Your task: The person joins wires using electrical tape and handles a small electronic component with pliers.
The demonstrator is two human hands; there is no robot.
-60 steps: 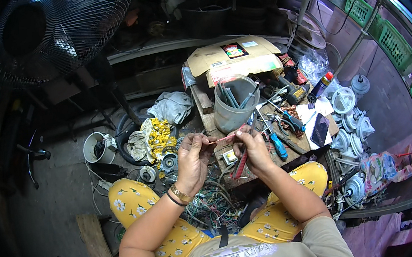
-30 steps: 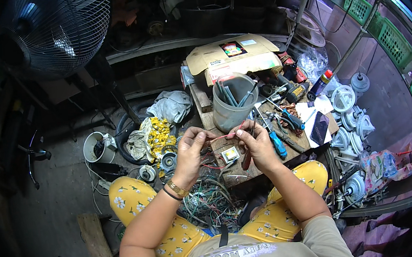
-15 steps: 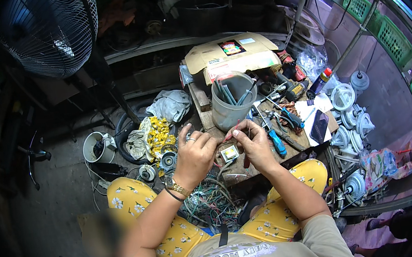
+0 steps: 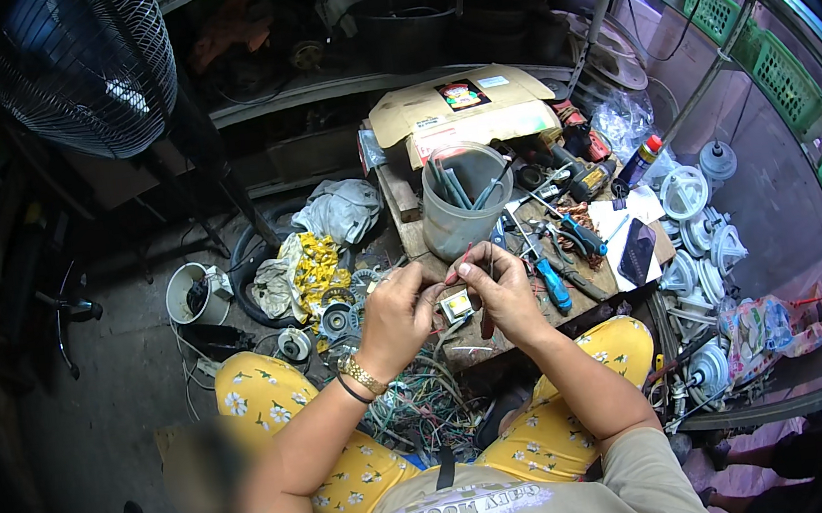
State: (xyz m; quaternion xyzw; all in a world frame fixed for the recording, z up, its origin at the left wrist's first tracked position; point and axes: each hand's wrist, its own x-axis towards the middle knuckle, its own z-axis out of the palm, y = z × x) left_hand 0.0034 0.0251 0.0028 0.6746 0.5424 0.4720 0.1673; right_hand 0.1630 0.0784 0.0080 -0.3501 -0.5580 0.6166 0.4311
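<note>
Both hands meet over the near edge of the wooden bench (image 4: 476,351). My right hand (image 4: 501,293) pinches a thin red wire (image 4: 451,276) between thumb and fingers. A dark red, slim piece (image 4: 486,326) sticks out below that palm; what it belongs to is hidden. Close on its left, my left hand (image 4: 397,310) is closed, thumb and fingertips pinched at the wire's other end, though the fingers hide most of it. Just beneath the hands, a small transformer-like block (image 4: 456,306) with a yellow middle and white frame rests on the bench.
Beyond the hands stands a translucent bucket (image 4: 462,216) with strips inside. Blue-handled screwdrivers (image 4: 554,283), a drill (image 4: 588,181) and a phone (image 4: 637,253) lie to the right. Tangled wires (image 4: 422,406) fill the floor between my knees. A fan (image 4: 87,85) stands far left.
My left hand's raised fingers have curled in to a pinch, and the hand has shifted slightly right. The fan head has swung left. Another person's feet at lower left have moved.
</note>
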